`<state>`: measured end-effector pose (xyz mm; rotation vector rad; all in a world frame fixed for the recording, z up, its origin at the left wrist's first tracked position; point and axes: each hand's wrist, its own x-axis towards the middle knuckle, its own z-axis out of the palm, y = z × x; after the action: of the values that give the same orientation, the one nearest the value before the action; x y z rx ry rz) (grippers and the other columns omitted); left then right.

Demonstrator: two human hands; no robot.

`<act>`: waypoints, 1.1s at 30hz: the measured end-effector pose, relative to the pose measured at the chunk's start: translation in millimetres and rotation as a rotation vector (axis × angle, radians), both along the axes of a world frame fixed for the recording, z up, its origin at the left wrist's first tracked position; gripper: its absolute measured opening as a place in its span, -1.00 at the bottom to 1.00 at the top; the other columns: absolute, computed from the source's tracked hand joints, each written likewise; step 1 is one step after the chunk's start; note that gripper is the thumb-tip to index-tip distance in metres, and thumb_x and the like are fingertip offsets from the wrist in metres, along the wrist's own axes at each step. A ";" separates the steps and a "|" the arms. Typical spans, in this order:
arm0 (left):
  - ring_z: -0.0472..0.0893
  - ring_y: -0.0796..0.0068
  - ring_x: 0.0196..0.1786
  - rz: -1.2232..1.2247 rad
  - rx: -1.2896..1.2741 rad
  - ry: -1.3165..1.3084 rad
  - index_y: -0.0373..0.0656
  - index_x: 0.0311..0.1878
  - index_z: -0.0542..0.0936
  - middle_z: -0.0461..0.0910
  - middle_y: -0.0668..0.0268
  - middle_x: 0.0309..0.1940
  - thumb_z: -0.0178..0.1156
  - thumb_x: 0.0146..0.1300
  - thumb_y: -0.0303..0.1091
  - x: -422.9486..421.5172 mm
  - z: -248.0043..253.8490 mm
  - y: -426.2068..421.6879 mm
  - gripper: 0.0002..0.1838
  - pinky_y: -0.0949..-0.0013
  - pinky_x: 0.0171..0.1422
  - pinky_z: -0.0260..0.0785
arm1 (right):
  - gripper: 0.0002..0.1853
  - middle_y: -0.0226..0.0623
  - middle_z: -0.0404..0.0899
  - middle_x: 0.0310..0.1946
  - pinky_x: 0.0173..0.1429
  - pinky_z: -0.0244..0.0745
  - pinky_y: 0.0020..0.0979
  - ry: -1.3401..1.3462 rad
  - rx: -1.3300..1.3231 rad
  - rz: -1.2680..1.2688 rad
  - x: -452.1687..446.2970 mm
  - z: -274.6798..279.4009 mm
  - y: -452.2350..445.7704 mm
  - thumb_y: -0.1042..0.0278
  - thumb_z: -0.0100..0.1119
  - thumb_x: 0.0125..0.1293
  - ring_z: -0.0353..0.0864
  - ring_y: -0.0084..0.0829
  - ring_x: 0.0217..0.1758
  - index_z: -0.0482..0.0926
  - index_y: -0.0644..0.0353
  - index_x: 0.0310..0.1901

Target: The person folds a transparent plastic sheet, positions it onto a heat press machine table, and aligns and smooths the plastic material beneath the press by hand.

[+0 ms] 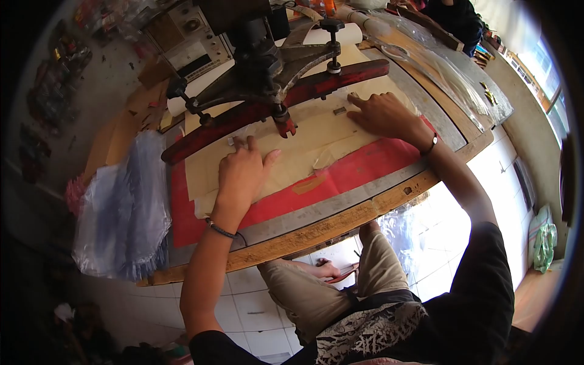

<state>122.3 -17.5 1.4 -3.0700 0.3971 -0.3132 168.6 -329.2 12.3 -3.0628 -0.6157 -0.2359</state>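
My left hand (242,173) lies on a cream sheet (292,161) with its fingers stretched out and the thumb apart. Its fingertips reach close to the long red bar (219,134) of a press; a small bit of clear film shows there. On the right side of the same sheet rests my right hand (386,115), fingers extended and the index finger pointing toward the bar. A small dark rectangular piece (339,111) lies just left of it. Under the cream sheet is a red sheet (371,164). A clear plastic scrap (322,159) sits between the hands.
The press's black head (246,36) hangs over the table, with a control box (188,36) behind. A stack of clear plastic sleeves (125,207) drapes over the left edge. Plastic strips (450,79) lie at right. The wooden table edge (328,216) runs before me. Another person (453,24) sits beyond.
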 end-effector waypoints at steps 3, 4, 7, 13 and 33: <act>0.69 -0.16 -0.14 -0.005 0.003 -0.012 -0.46 0.13 0.42 0.47 -0.33 0.13 -0.06 0.45 0.16 0.5 -4.2 0.1 -0.30 0.04 -0.11 0.60 | -0.53 -0.02 0.62 -0.55 -0.17 0.51 -0.06 -0.014 0.001 0.028 0.4 -2.5 -1.2 -0.01 -0.06 0.48 0.67 0.01 -0.38 0.51 0.25 0.12; 0.69 -0.16 -0.15 -0.008 -0.001 -0.019 -0.46 0.13 0.42 0.48 -0.32 0.12 -0.06 0.45 0.16 0.9 -5.6 0.0 -0.31 0.04 -0.11 0.60 | -0.53 -0.03 0.62 -0.56 -0.17 0.51 -0.06 -0.027 0.026 0.043 2.2 -4.1 -3.2 -0.02 -0.05 0.48 0.67 0.01 -0.39 0.52 0.25 0.10; 0.72 -0.06 -0.24 -0.012 0.021 -0.100 -0.43 0.14 0.44 0.50 -0.34 0.10 -0.04 0.43 0.19 5.3 -17.5 2.6 -0.30 0.16 -0.24 0.63 | -0.51 -0.04 0.61 -0.58 -0.15 0.51 -0.08 0.012 0.038 0.010 2.3 -0.1 1.2 -0.04 -0.05 0.47 0.67 0.01 -0.39 0.52 0.26 0.11; 0.70 -0.14 -0.18 0.025 0.023 -0.011 -0.45 0.13 0.42 0.49 -0.30 0.09 -0.06 0.46 0.14 2.0 -3.3 -3.7 -0.32 0.08 -0.13 0.61 | -0.42 -0.04 0.62 -0.58 -0.15 0.53 -0.11 0.015 0.045 -0.045 -1.5 -2.6 3.8 -0.10 -0.02 0.45 0.68 -0.01 -0.38 0.49 0.26 0.23; 0.70 0.12 -0.36 -0.213 -0.032 -0.117 -0.19 0.26 0.51 0.63 0.09 -0.23 0.02 0.42 -0.10 7.3 -12.1 -5.0 -0.52 0.15 -0.20 0.58 | -0.55 -0.09 0.60 -0.62 -0.22 0.52 -0.13 -0.049 0.034 0.002 1.6 3.1 -1.3 -0.03 0.06 0.43 0.66 -0.06 -0.46 0.62 0.15 0.12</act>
<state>129.6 -22.6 -10.7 -3.0232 0.7207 -0.5079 170.2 -330.5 15.4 -3.0323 -0.6102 -0.3184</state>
